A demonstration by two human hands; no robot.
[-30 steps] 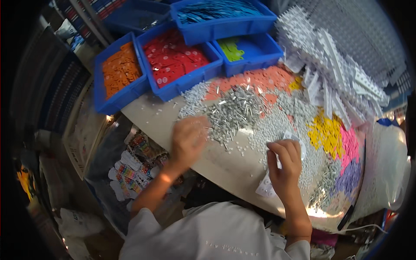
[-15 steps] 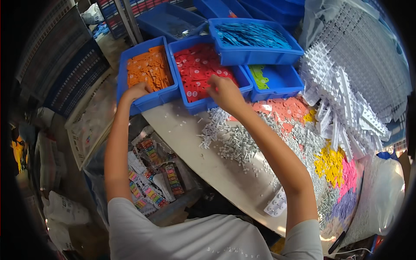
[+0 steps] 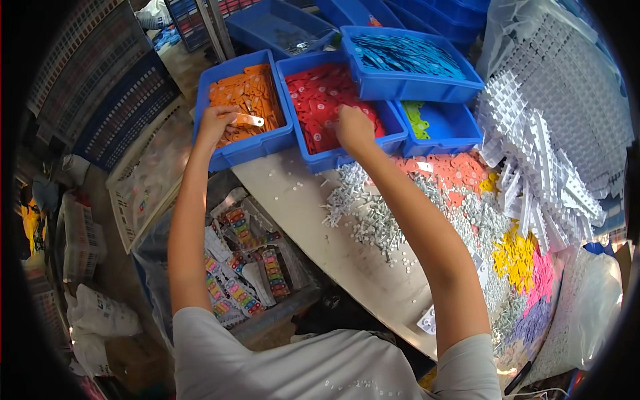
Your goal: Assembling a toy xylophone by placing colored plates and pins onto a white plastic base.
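Note:
My left hand [image 3: 217, 125] is over the near left side of a blue bin [image 3: 250, 153] full of flat orange plastic pieces. Its fingers pinch one orange plastic strip [image 3: 249, 119], pale at its rounded end and raised above the others. My right hand [image 3: 355, 129] is curled closed over the neighbouring blue bin, among flat red plastic pieces [image 3: 320, 107] with round pale marks. Its fingertips are turned away, so whatever they grip is hidden.
A bin of blue strips [image 3: 407, 57] rests across other bins, above one with green pieces [image 3: 415, 120]. Silver rivet-like parts [image 3: 377, 223], yellow pieces [image 3: 515, 257] and white plastic racks [image 3: 533, 167] crowd the table's right. Bagged colourful items [image 3: 240, 267] lie in a crate below.
My left hand has come up from the orange bin's near edge, now with an orange strip in its fingers. My right hand stays at the red pieces, its fingers more curled. The view has shifted slightly.

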